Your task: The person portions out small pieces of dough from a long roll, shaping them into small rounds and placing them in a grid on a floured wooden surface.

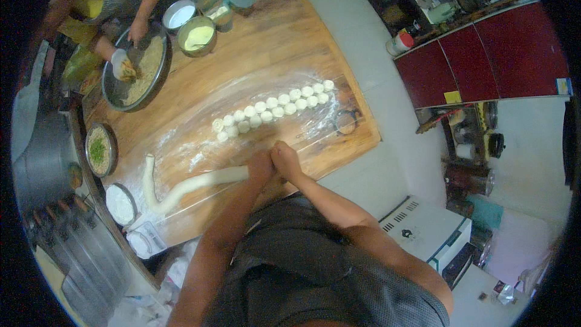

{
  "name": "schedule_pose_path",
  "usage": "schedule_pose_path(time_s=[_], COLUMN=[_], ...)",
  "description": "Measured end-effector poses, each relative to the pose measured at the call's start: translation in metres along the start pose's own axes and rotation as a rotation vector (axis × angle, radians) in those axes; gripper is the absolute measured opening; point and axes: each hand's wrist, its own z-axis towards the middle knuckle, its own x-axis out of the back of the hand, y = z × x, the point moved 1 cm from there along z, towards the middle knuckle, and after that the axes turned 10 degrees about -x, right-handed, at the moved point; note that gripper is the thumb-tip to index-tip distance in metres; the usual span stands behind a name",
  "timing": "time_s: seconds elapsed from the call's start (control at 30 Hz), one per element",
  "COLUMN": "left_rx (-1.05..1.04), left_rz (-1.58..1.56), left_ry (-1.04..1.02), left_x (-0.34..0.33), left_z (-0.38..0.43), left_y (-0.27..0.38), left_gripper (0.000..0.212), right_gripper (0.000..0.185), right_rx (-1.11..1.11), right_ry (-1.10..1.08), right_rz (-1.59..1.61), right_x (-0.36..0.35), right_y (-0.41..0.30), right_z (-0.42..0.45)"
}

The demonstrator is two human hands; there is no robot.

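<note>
My left hand (260, 165) is closed around the right end of a long rope of dough (199, 182), which bends upward at its far left end. Against it, touching, is my right hand (286, 160), its fingers curled; whether a bit of dough is inside them is hidden. Just beyond my hands, two rows of small round dough pieces (278, 111) lie on the floured wooden board (272, 45).
Across the board a co-worker's gloved hand (122, 66) is in a large metal bowl (169, 50) of filling. Smaller bowls (196, 36) stand beside it. At the left edge are a bowl with chopped greens (97, 150), a bowl of flour (120, 204) and a scale (145, 240).
</note>
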Motion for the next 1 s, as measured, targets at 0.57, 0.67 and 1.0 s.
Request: schedule_pose_path(time_s=[0.57,0.67,1.0], left_rx=[-0.109,-0.043,-0.137], left_rz=[0.121,0.029,0.045], left_ry=[-0.214,-0.102,0.144], left_x=[0.008,0.0,0.013], left_z=[0.003,-0.017,-0.029], left_y=[0.028,0.02,0.022], left_gripper=[0.058,0.06,0.058], right_gripper=[0.04,0.046,0.044], right_rx=[-0.179,-0.157,-0.138], right_ry=[0.369,0.397,-0.105], right_rz=[0.115,-0.221,-0.218], right_x=[0.167,0.154,0.031], right_y=[0.079,0.048,0.069], right_z=[0.201,0.184,0.054])
